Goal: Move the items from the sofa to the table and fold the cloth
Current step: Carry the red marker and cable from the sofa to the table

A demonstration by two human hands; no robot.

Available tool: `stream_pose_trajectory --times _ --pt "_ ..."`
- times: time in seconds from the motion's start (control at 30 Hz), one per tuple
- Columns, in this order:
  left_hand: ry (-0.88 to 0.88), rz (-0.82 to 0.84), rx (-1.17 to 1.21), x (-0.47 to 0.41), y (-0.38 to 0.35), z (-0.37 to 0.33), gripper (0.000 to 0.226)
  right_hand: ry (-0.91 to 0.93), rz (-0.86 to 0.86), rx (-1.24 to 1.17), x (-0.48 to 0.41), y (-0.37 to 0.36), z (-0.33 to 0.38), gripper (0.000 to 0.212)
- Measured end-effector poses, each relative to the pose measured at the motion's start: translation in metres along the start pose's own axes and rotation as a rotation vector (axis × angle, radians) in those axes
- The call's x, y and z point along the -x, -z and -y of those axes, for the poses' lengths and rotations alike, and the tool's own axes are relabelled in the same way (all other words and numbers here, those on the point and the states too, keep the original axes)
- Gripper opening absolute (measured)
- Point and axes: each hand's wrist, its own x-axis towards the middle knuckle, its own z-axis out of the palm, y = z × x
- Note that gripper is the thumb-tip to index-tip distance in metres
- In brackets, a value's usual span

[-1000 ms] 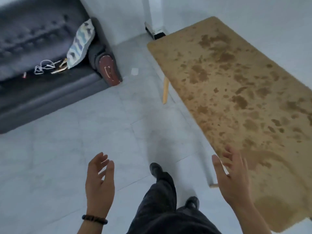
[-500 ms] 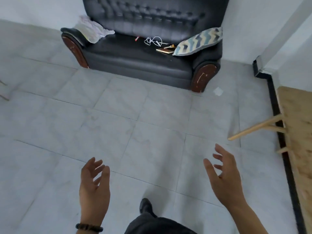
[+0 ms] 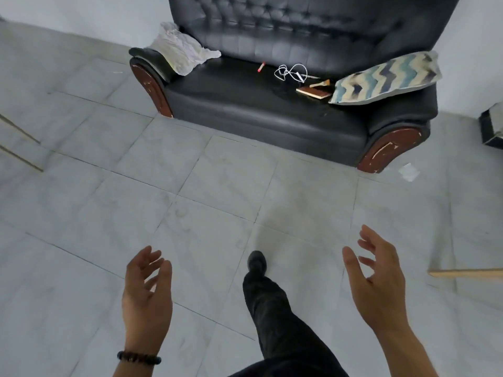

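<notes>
A black leather sofa (image 3: 245,104) stands ahead across the tiled floor. A crumpled white cloth (image 3: 181,51) lies over its left armrest. On the seat lie a small red pen (image 3: 261,67), a coiled white cable (image 3: 290,72), a small wooden brush (image 3: 320,83) and a brown notebook (image 3: 313,92). A zigzag-patterned cushion (image 3: 386,77) leans at the right end. My left hand (image 3: 147,297) and my right hand (image 3: 377,281) hang in front of me, fingers relaxed, holding nothing, well short of the sofa.
My dark-trousered leg and shoe (image 3: 257,263) step forward between the hands. A table edge (image 3: 465,274) shows at the right. A white scrap (image 3: 409,172) lies on the floor by the sofa's right foot. A dark box (image 3: 491,126) sits far right.
The view has swung from the brown table round to the sofa, which now fills the top and looks nearer. Both hands stay empty in front of me.
</notes>
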Motion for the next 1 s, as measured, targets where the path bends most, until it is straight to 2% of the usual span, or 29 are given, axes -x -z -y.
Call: stream_pose_trajectory --times 0.17,0.37,0.57,0.7,0.8,0.9,1.0 --pt "0.006 0.008 -0.034 -0.143 -0.048 -0.052 0.031 -0.061 0.022 -0.016 -0.135 -0.075 0.034 0.049" --pt "-0.078 -0.069 0.041 -0.296 -0.075 -0.130 0.031 0.066 0.145 -0.015 -0.295 -0.160 0.126 0.055" --pt "-0.003 -0.108 0.077 -0.429 -0.122 -0.137 0.030 0.090 0.207 0.017 -0.430 -0.259 0.159 0.054" --pt "0.054 -0.070 0.083 -0.542 -0.173 -0.134 0.031 0.062 0.178 0.084 -0.522 -0.330 0.167 0.053" --pt "0.062 -0.012 0.093 -0.631 -0.208 -0.159 0.026 0.004 0.146 0.102 -0.593 -0.363 0.189 0.052" --pt "-0.022 0.043 0.060 -0.711 -0.242 -0.199 0.024 0.003 0.078 0.076 -0.655 -0.380 0.219 0.050" --pt "-0.086 0.177 0.007 -0.779 -0.281 -0.238 0.024 -0.054 -0.010 0.045 -0.707 -0.390 0.239 0.049"
